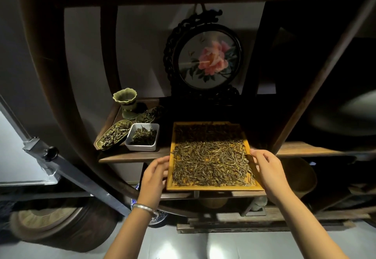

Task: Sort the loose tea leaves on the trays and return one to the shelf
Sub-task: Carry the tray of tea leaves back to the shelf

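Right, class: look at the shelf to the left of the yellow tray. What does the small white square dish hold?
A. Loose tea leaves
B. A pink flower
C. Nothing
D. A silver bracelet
A: the white square dish holds a heap of dark loose tea leaves and stands on the shelf just left of the yellow tray.

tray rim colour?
Yellow-orange, on the tray of tea leaves; clearest in the head view.
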The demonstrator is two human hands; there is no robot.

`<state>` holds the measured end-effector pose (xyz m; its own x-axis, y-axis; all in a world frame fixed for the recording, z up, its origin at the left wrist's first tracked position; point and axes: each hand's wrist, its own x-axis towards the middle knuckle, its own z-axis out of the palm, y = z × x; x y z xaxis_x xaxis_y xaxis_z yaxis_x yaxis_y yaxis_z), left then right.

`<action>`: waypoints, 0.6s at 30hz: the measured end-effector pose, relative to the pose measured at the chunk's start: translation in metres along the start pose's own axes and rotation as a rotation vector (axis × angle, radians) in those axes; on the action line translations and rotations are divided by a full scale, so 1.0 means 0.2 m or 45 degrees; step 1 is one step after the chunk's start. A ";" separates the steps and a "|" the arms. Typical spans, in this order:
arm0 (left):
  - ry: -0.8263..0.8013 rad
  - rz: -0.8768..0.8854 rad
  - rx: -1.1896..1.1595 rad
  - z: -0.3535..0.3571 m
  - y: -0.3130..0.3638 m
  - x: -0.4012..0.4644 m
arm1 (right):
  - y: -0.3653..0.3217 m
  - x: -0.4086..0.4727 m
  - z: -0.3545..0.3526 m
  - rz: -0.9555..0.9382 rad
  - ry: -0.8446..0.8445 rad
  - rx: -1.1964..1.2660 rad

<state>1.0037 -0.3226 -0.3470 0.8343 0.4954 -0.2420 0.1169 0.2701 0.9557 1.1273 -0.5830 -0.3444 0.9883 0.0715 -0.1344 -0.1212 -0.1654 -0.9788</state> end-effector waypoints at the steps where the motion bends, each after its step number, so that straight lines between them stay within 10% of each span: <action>1: -0.103 -0.017 -0.029 -0.03 -0.01 -0.02 | 0.00 -0.01 -0.01 -0.003 -0.057 0.024; 7: -0.514 -0.002 0.240 -0.12 -0.01 -0.07 | 0.02 -0.09 -0.14 -0.057 -0.463 0.215; 18: -0.412 0.130 0.599 -0.04 0.01 -0.06 | 0.03 -0.12 -0.20 -0.344 -0.706 -0.236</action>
<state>0.9890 -0.3219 -0.3438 0.9675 0.2023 -0.1520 0.1925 -0.1983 0.9610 1.1063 -0.6248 -0.3414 0.7815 0.6239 0.0043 0.1922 -0.2343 -0.9530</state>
